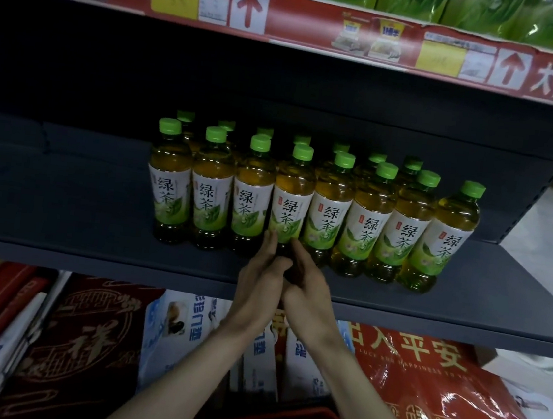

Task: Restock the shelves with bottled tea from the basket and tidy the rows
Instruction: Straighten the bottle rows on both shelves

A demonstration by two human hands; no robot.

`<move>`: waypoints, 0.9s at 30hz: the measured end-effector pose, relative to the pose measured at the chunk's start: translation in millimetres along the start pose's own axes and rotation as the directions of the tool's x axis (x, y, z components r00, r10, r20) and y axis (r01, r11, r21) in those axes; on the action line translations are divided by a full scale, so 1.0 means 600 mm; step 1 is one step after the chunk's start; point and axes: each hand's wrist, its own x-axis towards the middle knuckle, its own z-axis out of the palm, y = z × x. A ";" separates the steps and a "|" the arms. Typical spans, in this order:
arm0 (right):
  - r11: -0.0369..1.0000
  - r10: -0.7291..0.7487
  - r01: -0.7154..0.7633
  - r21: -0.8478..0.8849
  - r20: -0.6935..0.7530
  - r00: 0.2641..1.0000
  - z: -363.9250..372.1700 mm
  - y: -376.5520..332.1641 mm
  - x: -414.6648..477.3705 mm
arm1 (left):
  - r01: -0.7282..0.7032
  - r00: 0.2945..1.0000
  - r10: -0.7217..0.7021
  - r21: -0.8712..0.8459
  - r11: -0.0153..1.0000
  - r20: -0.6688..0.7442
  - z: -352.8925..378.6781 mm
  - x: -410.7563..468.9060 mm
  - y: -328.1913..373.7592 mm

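Both hands, left hand and right hand, cup the fourth bottle low, fingers loosely spread around it. Better nudge it back gently, level with its neighbours on the shelf

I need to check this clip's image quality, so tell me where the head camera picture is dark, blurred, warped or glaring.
Head view: the shelf recess behind the tea bottles is dim; the price tags are blurred unreadable; shelf edges bow from wide-angle distortion; glare glints on the red bag.
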 end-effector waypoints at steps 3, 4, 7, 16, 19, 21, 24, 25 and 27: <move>1.000 -0.014 0.014 0.022 -0.005 1.000 0.011 -0.006 -0.007 | -0.027 0.997 0.026 0.005 1.000 0.072 -0.018 -0.002 -0.001; 0.999 -0.026 0.027 0.046 -0.036 0.999 0.016 -0.006 -0.011 | -0.046 0.996 0.045 0.011 0.999 0.077 -0.025 -0.003 0.002; 0.995 -0.058 0.071 0.076 -0.162 0.985 0.034 -0.006 -0.018 | -0.115 0.991 0.115 0.010 0.993 -0.067 -0.040 -0.002 0.018; 0.996 -0.036 0.033 0.077 0.032 0.999 0.084 -0.015 0.011 | -0.020 0.995 0.019 -0.015 1.000 -0.097 -0.084 0.004 0.028; 0.996 -0.031 0.029 0.081 0.028 0.999 0.097 -0.016 0.020 | -0.004 0.997 0.003 -0.007 1.000 -0.076 -0.086 0.009 0.024; 0.997 -0.041 0.039 0.067 0.024 0.999 0.102 -0.016 0.023 | -0.007 0.997 0.007 0.001 1.000 -0.082 -0.087 0.007 0.021; 0.997 -0.051 0.049 0.057 0.030 0.998 0.099 -0.021 0.019 | -0.031 0.998 0.033 0.034 0.999 -0.061 -0.088 0.005 0.018; 0.997 -0.054 0.052 0.052 0.039 0.998 0.098 -0.023 0.019 | -0.040 0.998 0.042 0.036 0.999 -0.052 -0.089 0.004 0.017; 0.998 -0.042 0.040 0.040 0.055 0.998 0.098 -0.027 0.017 | -0.049 0.998 0.050 0.039 0.998 -0.034 -0.091 0.003 0.018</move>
